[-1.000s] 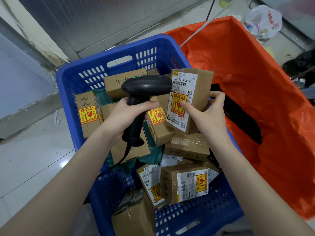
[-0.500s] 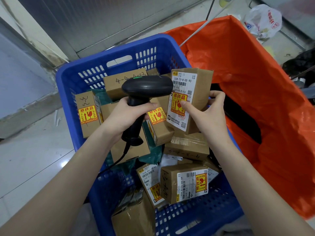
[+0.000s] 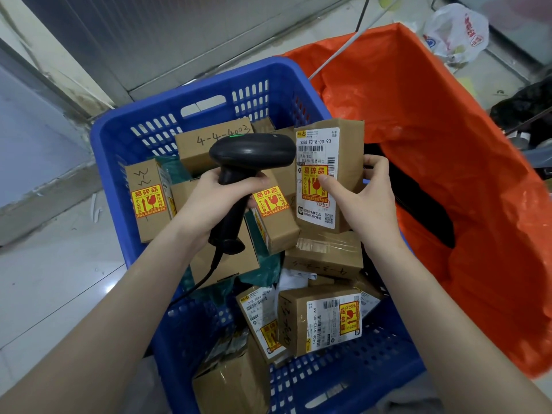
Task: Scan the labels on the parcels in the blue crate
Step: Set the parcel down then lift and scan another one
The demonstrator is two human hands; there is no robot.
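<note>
A blue crate [image 3: 113,135] holds several brown cardboard parcels with white labels and yellow fragile stickers. My left hand [image 3: 209,198] grips a black corded barcode scanner [image 3: 254,150] by its handle, and a green light shows on top of its head. My right hand [image 3: 364,198] holds one parcel [image 3: 346,150] upright above the crate, its white label facing me, thumb on the yellow sticker. The scanner's head sits just left of that label. Another labelled parcel [image 3: 316,321] lies near the crate's front.
An orange plastic bag [image 3: 448,144] stands open right of the crate, with something dark inside. A white plastic bag [image 3: 457,31] lies on the floor at the back right. Grey tiled floor [image 3: 44,279] is on the left, a wall behind.
The scanner has drifted slightly right toward the held parcel's label, and a green light has come on atop its head. The parcel stays held in place.
</note>
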